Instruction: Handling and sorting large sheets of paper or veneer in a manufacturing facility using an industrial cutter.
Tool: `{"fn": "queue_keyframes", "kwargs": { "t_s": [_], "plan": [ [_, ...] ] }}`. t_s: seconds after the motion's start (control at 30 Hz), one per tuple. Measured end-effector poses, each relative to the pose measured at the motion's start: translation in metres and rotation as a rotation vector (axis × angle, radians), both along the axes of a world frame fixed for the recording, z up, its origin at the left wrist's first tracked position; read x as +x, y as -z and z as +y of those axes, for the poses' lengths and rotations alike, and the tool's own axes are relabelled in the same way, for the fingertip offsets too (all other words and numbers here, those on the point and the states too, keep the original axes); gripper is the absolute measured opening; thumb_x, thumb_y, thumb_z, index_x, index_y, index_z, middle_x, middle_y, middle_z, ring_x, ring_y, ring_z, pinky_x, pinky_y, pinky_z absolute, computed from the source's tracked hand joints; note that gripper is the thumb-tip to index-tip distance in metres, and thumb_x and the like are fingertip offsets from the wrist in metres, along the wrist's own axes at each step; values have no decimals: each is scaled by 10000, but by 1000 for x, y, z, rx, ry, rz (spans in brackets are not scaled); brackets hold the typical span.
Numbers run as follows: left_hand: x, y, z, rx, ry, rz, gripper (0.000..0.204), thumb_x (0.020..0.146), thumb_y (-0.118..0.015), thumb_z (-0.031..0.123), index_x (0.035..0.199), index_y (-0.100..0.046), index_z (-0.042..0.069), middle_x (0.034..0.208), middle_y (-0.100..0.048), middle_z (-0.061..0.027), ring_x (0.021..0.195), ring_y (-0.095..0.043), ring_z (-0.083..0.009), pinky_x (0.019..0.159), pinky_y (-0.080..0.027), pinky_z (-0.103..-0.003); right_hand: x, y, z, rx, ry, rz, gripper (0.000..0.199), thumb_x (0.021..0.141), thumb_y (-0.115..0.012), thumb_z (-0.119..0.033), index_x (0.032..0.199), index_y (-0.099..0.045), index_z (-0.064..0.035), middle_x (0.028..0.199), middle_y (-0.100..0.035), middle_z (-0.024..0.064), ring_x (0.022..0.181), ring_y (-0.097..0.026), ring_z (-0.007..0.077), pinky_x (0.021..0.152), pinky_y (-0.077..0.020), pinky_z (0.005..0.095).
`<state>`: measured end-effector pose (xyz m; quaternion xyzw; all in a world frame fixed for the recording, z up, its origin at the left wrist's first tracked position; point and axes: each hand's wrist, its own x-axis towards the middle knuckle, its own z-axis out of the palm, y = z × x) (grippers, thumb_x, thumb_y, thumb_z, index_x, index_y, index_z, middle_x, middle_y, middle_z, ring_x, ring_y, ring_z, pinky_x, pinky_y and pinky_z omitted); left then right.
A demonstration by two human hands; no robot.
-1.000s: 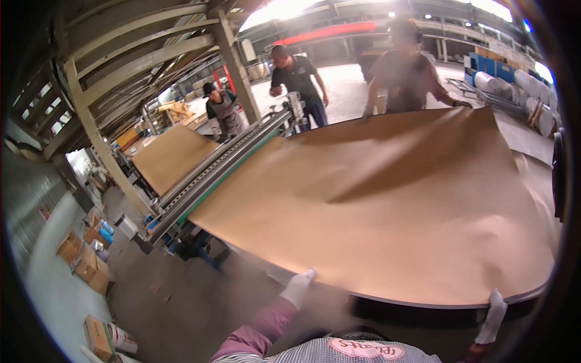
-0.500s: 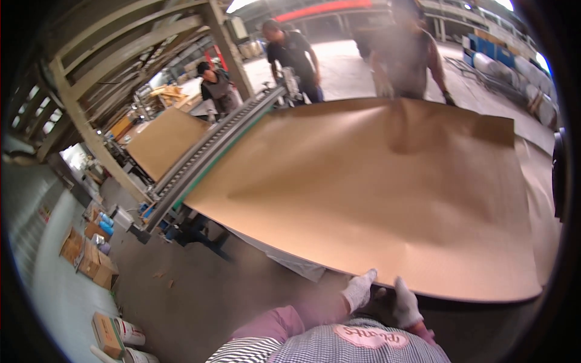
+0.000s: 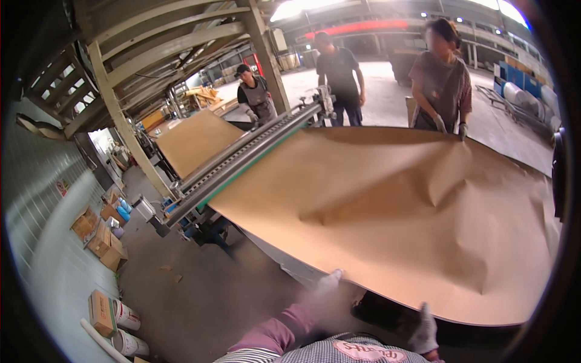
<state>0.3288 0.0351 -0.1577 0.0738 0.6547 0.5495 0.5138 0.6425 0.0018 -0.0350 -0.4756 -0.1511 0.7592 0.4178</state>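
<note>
One big brown sheet (image 3: 387, 218) in front, stood at its near edge. Saw it spread, creased, rightward from a long metal rail (image 3: 260, 149), long axis running from upper left to lower right. Had the left gloved hand (image 3: 327, 287) at the near edge, thumb over it, and the right gloved hand (image 3: 425, 331) farther right, thumb pointing up beside that edge. Could not tell either hand's opening or hold, with fingers blurred or hidden. Across, saw a co-worker's gloved hand (image 3: 463, 130) at the far edge. Off left, saw cardboard boxes (image 3: 108, 247) and white buckets (image 3: 126, 317), contents indistinct.
</note>
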Motion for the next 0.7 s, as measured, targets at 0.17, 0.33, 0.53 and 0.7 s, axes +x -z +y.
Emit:
{"fn": "queue_keyframes", "kwargs": {
  "t_s": [0.17, 0.33, 0.53, 0.7],
  "plan": [
    [12, -61, -25, 48, -19, -63, 266, 872, -631, 280, 1013, -584, 58, 899, -612, -99, 733, -580, -210, 596, -490, -376, -54, 51, 40, 55, -128, 0, 222, 896, -497, -275, 951, -544, -65, 685, -544, 84, 480, -507, 173, 383, -408, 260],
    [-95, -13, -6, 115, -302, 40, 333, 815, -624, 78, 1132, -564, -5, 1106, -588, -187, 973, -571, -314, 843, -477, -451, -59, 25, 26, 138, -153, -112, 143, 872, -436, -194, 867, -512, -72, 651, -501, 43, 468, -473, 128, 396, -403, 250],
    [-112, -66, 10, -37, -333, 213, 373, 743, -712, 152, 1052, -602, -25, 948, -631, -182, 806, -608, -299, 676, -498, -412, -1, 3, 51, 506, 127, -451, 287, 927, -455, -287, 726, -568, -116, 587, -552, 11, 471, -523, 117, 427, -428, 263],
    [-100, -49, -4, 107, -146, -43, 327, 864, -605, 194, 1143, -563, 29, 1055, -626, -126, 898, -616, -235, 741, -519, -379, 183, 12, 100, 716, 454, -909, 277, 905, -486, -225, 701, -560, -53, 654, -535, 11, 641, -563, 139, 570, -442, 300]
  ]
}}
